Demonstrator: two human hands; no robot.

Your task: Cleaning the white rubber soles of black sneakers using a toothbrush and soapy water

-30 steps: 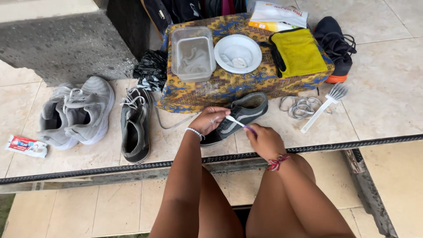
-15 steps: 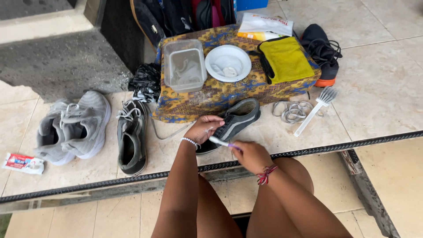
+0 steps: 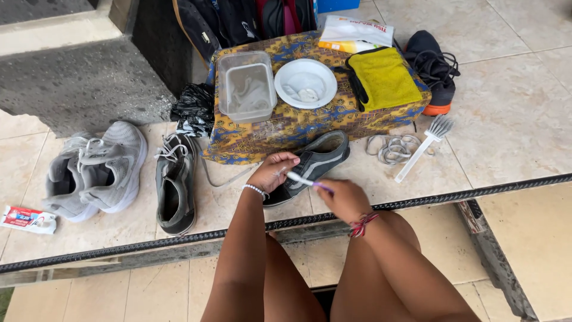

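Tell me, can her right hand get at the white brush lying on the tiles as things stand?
Probably not at once: the right hand already holds a toothbrush against the dark shoe. The white brush lies in the open beyond it, with nothing between.

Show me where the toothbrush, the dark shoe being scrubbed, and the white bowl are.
toothbrush (image 3: 305, 180), head view, on its white handle.
dark shoe (image 3: 322, 156), head view, on its grey side panel.
white bowl (image 3: 285, 73), head view, on its left rim.
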